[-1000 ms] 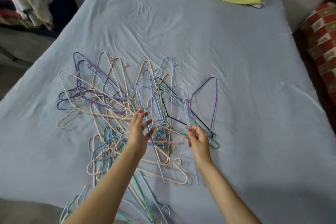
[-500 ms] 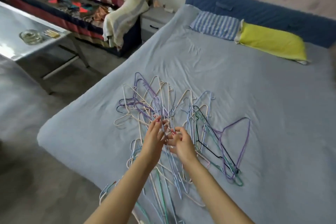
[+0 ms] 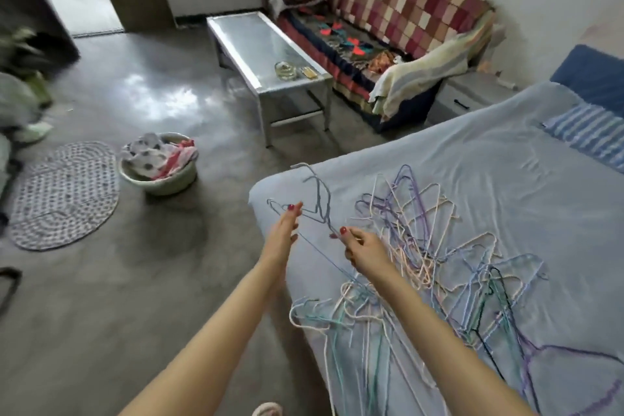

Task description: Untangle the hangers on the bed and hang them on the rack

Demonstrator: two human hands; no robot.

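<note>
Both hands work at the near corner of the bed: left hand pinches the hook end of a blue hanger lifted above the sheet, right hand, fingers curled, grips the same hanger lower down. Remaining pile of tangled hangers lies on the bed just right of the hands, spreading toward the near edge. On the floor to the left: basin of laundry and an oval mat; metal tabletop stands beyond, beside a sofa.
</note>
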